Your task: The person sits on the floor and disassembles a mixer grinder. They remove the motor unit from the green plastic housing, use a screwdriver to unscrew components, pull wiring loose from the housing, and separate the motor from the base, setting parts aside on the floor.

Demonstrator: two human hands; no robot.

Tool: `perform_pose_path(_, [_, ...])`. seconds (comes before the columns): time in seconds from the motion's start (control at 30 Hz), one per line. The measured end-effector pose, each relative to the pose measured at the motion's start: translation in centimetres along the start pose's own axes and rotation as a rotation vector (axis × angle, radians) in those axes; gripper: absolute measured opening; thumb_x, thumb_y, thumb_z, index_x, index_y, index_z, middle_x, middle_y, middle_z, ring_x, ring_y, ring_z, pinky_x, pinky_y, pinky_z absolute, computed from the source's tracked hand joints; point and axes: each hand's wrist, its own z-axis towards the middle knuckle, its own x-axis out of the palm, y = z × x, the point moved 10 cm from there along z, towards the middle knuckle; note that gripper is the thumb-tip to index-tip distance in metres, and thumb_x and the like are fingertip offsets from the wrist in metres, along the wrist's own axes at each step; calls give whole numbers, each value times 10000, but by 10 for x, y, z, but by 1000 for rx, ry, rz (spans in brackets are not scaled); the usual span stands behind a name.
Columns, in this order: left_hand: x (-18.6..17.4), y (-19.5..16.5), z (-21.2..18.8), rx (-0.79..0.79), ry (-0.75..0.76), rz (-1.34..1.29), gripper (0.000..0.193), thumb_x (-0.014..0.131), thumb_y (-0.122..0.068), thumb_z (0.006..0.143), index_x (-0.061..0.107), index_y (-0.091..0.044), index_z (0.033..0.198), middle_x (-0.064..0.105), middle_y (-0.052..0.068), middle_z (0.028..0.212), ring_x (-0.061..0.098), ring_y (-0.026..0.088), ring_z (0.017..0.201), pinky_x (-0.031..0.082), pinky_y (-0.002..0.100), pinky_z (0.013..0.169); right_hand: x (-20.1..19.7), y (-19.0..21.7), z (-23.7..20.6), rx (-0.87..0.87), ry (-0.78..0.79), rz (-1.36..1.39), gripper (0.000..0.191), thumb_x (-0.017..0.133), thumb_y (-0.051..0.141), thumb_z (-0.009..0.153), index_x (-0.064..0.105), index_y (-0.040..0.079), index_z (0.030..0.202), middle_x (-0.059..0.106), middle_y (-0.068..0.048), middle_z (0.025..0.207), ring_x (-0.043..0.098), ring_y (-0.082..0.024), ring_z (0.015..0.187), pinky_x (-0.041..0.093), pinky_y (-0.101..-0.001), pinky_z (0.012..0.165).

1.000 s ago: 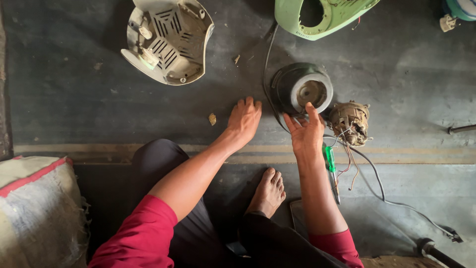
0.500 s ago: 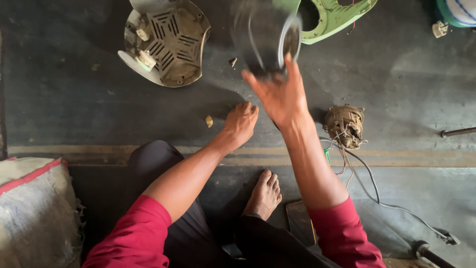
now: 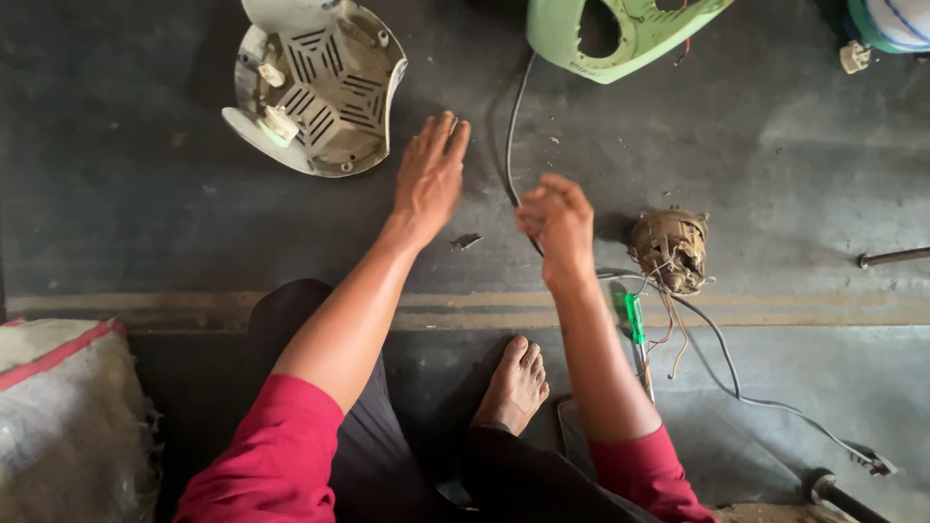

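Note:
My left hand [image 3: 431, 174] lies open and flat over the dark floor, fingers stretched toward a white vented fan housing [image 3: 315, 92]. It holds nothing. My right hand [image 3: 557, 221] hovers with its fingers curled, right beside a black cable [image 3: 511, 126] that runs down from a green plastic housing [image 3: 620, 29]. I cannot tell whether the fingers pinch the cable. A small dark scrap [image 3: 466, 241] lies between my hands. A dusty motor [image 3: 670, 248] with copper windings and loose wires sits just right of my right hand.
A green-handled screwdriver [image 3: 633, 322] lies by my right forearm. The cable trails off to the lower right. A metal rod [image 3: 891, 257] pokes in from the right edge. A sack [image 3: 58, 416] sits at lower left, my bare foot [image 3: 513, 387] below.
My right hand lifted the round grey housing off the floor; that housing is now out of view and the hand has come back down. My left hand moved up toward the white housing.

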Motion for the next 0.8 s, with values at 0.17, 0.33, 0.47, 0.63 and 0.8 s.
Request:
perform_pose_path(0.17, [25,15,-6,-116,178,-32,264,651,-68,957,662,22,1205,622,148,1335,561,318,1296,490,448,1059,-11,-33,-19,100,5,-70,337,586,116,954,581,27,1279,718,-118,1021,707,-218,863,567,-342,738])
perform_pose_path(0.33, [33,20,-13,-308,251,-336,30,711,-32,921,711,-5,936,726,145,1054,689,312,1026,541,396,878,-2,-36,-27,77,43,-103,324,608,121,954,596,21,1262,725,-100,1010,716,-200,879,571,-329,746])
perform_pose_path(0.47, [60,26,-25,-692,287,-992,214,753,-36,844,705,3,1049,776,112,924,754,176,826,589,299,723,8,-18,-26,-72,99,-106,297,649,104,963,623,-7,1238,725,-92,1005,713,-180,885,584,-309,760])
perform_pose_path(0.63, [82,-7,-43,-815,355,-1542,203,752,-74,899,761,13,1082,771,77,962,756,144,849,645,280,746,18,3,-31,-263,162,-52,264,713,70,948,659,-22,1189,734,-73,1049,702,-127,902,597,-276,786])
perform_pose_path(0.8, [84,-10,-50,-812,400,-1399,199,757,-50,898,749,40,1075,756,98,899,722,132,800,613,274,708,10,11,-38,-373,25,-228,270,759,63,941,701,-17,1192,750,-64,1013,652,-100,838,545,-254,735])
